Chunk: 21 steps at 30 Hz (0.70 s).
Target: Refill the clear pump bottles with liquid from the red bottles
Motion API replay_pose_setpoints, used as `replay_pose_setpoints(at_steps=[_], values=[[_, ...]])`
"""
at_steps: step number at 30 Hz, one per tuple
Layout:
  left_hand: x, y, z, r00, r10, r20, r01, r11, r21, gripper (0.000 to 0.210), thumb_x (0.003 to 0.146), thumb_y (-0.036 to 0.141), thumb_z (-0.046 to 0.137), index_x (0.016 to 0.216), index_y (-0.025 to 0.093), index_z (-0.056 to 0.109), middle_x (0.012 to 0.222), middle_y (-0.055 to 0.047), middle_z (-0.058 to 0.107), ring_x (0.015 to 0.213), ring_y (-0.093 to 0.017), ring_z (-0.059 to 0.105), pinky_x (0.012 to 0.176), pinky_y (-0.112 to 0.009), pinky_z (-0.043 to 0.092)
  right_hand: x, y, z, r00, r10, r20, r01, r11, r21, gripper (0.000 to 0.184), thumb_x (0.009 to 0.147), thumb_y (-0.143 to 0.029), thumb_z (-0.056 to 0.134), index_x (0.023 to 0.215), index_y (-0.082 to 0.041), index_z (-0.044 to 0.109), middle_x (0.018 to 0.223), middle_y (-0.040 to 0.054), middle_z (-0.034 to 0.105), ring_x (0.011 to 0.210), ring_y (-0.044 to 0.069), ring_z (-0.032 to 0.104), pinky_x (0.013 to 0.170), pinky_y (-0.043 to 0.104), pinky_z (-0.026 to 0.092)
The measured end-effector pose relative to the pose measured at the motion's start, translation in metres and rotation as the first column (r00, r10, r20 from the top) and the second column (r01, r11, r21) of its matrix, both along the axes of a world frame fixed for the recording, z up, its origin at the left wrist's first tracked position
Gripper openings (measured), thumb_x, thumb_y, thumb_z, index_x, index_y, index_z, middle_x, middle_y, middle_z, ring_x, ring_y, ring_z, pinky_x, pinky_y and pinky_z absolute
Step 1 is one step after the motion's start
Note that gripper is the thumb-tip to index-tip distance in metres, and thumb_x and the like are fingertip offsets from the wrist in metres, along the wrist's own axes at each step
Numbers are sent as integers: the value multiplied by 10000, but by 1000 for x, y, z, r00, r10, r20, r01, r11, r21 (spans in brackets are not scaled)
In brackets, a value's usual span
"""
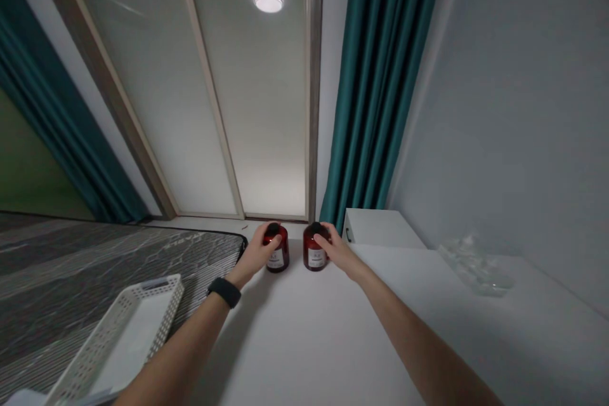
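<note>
Presently: left jar [277, 257], grasped by left hand [257, 254]; right jar [315, 257], grasped by right hand [339, 250]; both near bench [314, 342] far edge. Overreaching forward could tip either off.

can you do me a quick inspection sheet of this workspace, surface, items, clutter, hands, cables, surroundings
surface: white tabletop, smooth
job's things: left red bottle and right red bottle, both upright, apart, dark tops, pale labels facing the camera, print too small to read
clutter: crumpled clear plastic on the right; white basket on the left, on a grey patterned cover
grippers: left hand holds the left bottle, right hand the right one; dark wristband on the left wrist
cables: nothing seen
surroundings: frosted panels, teal curtain, white cabinet
</note>
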<state>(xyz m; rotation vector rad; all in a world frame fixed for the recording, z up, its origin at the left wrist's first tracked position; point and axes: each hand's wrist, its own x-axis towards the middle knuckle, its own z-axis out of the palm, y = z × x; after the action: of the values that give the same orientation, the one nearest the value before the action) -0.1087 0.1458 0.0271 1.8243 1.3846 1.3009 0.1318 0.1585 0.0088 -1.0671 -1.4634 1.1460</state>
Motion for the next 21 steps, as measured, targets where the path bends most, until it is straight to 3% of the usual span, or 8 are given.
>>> replay_pose_setpoints(at_steps=[5, 12, 14, 18, 21], values=[[-29, -4, 3, 1000, -7, 21, 6, 1000, 17, 328, 867, 306, 572, 1166, 173, 602, 1172, -100, 664, 1117, -254, 597, 1050, -434, 430, -53, 5, 0, 999, 43, -3, -43, 998, 52, 397, 847, -426, 625, 1197, -270, 521, 1170, 32, 689, 1108, 224, 643, 1021, 406, 473], [-43, -2, 0, 999, -18, 52, 17, 1000, 23, 364, 887, 310, 575, 1222, 168, 581, 1234, -111, 634, 1185, -264, 568, 1092, -435, 397, -87, 5, 2, 996, 65, 57, -67, 997, 36, 426, 878, -438, 598, 1245, -263, 472, 1166, 51, 688, 1048, 213, 669, 948, 392, 517], [-45, -2, -1, 998, -17, 66, 16, 1000, 17, 484, 900, 336, 575, 1347, 173, 487, 1295, -123, 597, 1211, -266, 562, 1104, -440, 388, -87, 5, 0, 992, 75, 99, -78, 996, 31, 468, 885, -459, 585, 1283, -258, 443, 1171, 64, 689, 1034, 214, 678, 912, 388, 538], [-56, -7, -15, 993, -73, 90, 73, 997, 7, 991, 836, 420, 691, 1556, 182, 52, 1434, -183, 474, 1296, -295, 516, 1137, -483, 349, -73, 8, -9, 964, 103, 245, -114, 993, 30, 724, 797, -441, 702, 1395, -210, 365, 1229, 114, 670, 1069, 232, 673, 904, 390, 545], [-70, -14, -35, 998, -59, -7, 59, 998, -28, 1136, 760, 414, 776, 1564, 168, 11, 1472, -219, 427, 1355, -333, 454, 1159, -527, 297, -53, 7, -17, 916, 68, 395, -103, 992, 68, 941, 675, -335, 813, 1459, -187, 314, 1329, 150, 605, 1210, 268, 595, 994, 428, 487]])
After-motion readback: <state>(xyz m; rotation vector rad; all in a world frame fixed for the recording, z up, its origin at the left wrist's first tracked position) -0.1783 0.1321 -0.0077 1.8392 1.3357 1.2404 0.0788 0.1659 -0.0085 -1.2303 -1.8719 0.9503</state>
